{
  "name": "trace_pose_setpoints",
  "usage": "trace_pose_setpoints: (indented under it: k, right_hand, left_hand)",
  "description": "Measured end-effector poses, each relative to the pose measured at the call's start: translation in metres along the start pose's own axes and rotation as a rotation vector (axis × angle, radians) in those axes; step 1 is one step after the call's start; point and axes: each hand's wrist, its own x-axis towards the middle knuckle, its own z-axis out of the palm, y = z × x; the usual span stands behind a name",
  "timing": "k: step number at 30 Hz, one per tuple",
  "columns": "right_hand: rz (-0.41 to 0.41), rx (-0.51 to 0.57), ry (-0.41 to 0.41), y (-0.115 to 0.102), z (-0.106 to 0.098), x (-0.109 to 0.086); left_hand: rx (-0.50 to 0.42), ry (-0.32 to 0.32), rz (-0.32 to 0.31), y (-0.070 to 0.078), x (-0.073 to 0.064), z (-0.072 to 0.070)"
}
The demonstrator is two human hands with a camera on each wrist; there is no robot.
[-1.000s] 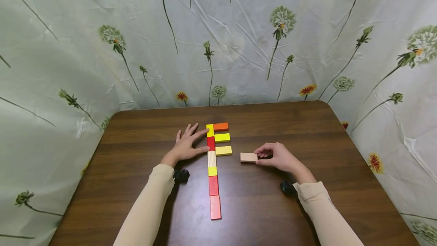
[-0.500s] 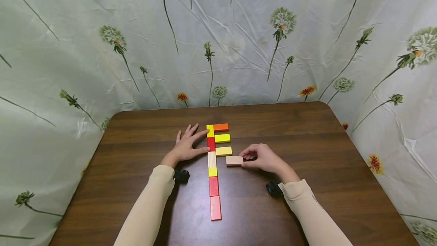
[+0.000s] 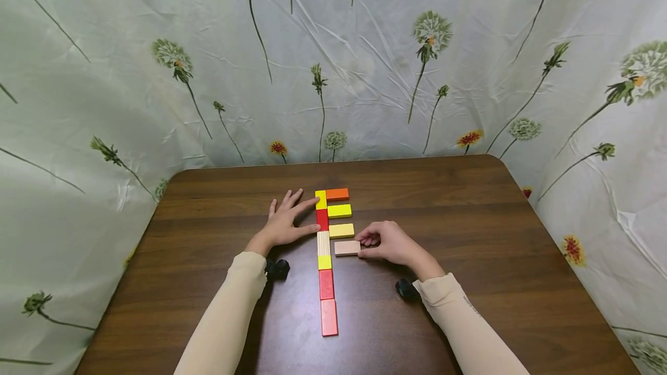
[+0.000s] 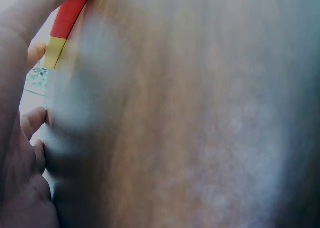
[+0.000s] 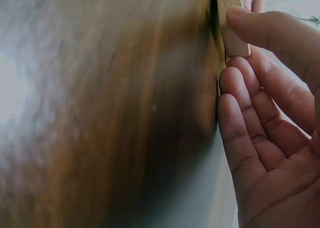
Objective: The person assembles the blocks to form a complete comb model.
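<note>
In the head view my right hand [image 3: 388, 243] pinches the right end of a plain wooden block [image 3: 347, 249] between thumb and fingers. The right wrist view shows the thumb on the block's [image 5: 231, 23] side. The block's left end lies just short of a column of blocks. My left hand [image 3: 281, 221] is spread beside that column, index fingertip on the yellow top block [image 3: 321, 201] and thumb at the red block [image 3: 322, 220]. Below these come a pale ribbed block [image 3: 323, 243], a small yellow block [image 3: 325, 262] and two red blocks [image 3: 326, 284].
An orange block [image 3: 337, 194], a bright yellow block [image 3: 340, 210] and a pale yellow block [image 3: 341, 231] stick out rightward from the column. The brown wooden table [image 3: 443, 201] ends at a flower-print curtain [image 3: 375, 62] behind it.
My right hand has moved left and slightly nearer with the wooden block, bringing it from apart on the right to close beside the column. The left hand has stayed in place.
</note>
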Motion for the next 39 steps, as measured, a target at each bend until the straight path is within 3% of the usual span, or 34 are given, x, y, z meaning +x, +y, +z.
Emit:
trace_pose_setpoints:
  k: [16,30,39]
  right_hand:
    - [-0.068,-0.034,0.021,-0.0043,0.0049,0.0042]
    - [-0.060,-0.035,0.003,-0.0060,0.0054,0.0061]
    - [-0.011,-0.025,-0.017,-0.0061,0.0068,0.0063]
  left_hand:
    - [0.003,0.011,0.013,-0.0035,0.0022,0.0016]
    - [0.006,0.013,0.010,-0.0035,0.0025,0.0013]
    - [0.020,-0.002,-0.009,-0.0003,0.0004,0.0000]
